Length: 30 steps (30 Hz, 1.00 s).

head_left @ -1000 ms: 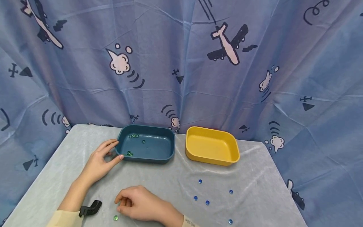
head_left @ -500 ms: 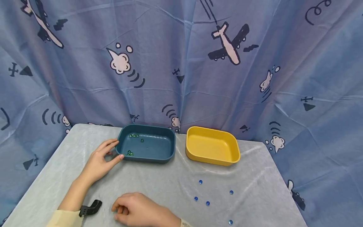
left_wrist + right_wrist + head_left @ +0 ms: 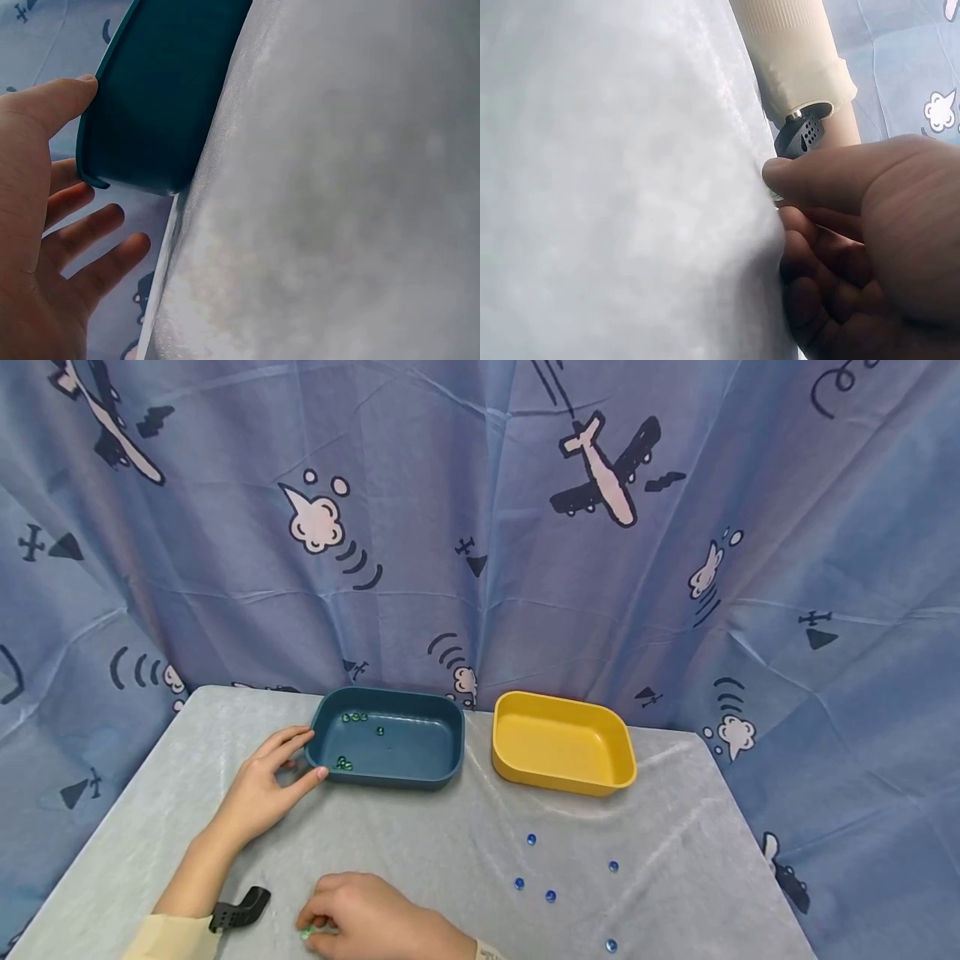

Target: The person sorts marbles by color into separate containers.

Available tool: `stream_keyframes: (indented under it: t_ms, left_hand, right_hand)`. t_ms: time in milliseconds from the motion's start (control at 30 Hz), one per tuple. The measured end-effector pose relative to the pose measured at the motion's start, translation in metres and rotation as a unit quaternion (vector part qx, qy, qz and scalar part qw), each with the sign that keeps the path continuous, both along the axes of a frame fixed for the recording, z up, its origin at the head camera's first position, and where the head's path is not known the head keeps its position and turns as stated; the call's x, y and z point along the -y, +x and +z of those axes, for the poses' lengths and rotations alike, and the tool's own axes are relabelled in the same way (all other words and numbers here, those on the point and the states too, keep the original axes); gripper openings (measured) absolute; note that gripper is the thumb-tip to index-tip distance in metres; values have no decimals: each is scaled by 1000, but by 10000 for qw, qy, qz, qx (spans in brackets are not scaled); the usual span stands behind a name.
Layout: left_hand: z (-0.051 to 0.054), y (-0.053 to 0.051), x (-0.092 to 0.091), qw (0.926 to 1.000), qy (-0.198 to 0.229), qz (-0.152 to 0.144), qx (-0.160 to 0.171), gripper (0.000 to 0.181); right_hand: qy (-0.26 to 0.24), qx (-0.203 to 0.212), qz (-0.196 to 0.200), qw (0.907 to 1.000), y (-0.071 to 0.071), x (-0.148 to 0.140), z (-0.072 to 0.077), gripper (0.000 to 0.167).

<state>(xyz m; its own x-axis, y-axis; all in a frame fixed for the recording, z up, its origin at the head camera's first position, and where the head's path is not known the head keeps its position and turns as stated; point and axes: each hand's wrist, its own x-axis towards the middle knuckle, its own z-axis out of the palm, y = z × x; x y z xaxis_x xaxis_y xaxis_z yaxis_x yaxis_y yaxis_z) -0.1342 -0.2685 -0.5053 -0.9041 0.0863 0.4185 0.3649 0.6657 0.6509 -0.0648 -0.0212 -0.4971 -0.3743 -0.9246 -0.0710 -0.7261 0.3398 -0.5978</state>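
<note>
My left hand rests at the left end of a dark teal tray, its thumb and fingertips touching the rim. In the left wrist view its fingers are loosely extended beside the tray wall. Several green glass marbles lie inside the tray. Low in the head view, my right hand pinches another green marble between thumb and fingers, at the tabletop. Only a sliver of that marble shows in the right wrist view, where the thumb covers most of it.
A yellow tray stands to the right of the teal one, with no marbles visible inside. Several blue marbles are scattered on the grey cloth-covered table in front of it. A patterned blue curtain hangs behind. A black band circles my left wrist.
My right hand has come down and slightly left onto the green marble, which lay loose beside it and is now between its fingertips. My left hand has stayed at the teal tray.
</note>
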Motion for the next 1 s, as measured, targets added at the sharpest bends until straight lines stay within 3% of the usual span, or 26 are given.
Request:
stream_keyframes:
  t_ms: [333,600,1000]
  left_hand:
    - [2,0,-1,10000,-1,3,3,63]
    - [1,0,-2,10000,9,-8,-14,63]
    - [0,0,-1,10000,31,-17,30,63]
  right_hand:
    - [15,-55,-76,10000,1,1,3,17]
    - [-173,154,-245,9994,3,-2,5,17]
    - [-696,103,-581,9958,-8,-11,15,14]
